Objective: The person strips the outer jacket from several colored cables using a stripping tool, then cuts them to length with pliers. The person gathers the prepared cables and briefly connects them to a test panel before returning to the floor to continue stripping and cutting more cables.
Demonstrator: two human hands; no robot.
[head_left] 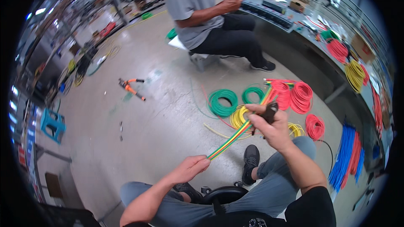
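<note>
A bundle of green, yellow and red wires [230, 141] runs taut between my two hands, slanting up to the right. My left hand [191, 169] is closed around its lower end, just above my lap. Higher up, my right hand [272, 127] pinches the bundle between thumb and fingers. A black hand tool [269, 112] is also in my right hand; the grip hides most of it, so its kind is unclear. Beyond that hand the wires continue toward the coils on the floor.
Coils of green wire [223, 103], red wire [301, 97] and yellow wire [238, 117] lie on the floor ahead. Orange-handled cutters [132, 88] lie to the left. A seated person [202, 21] works at the bench [269, 14]. Blue wires [343, 155] are at right; a blue stool [53, 125] stands left.
</note>
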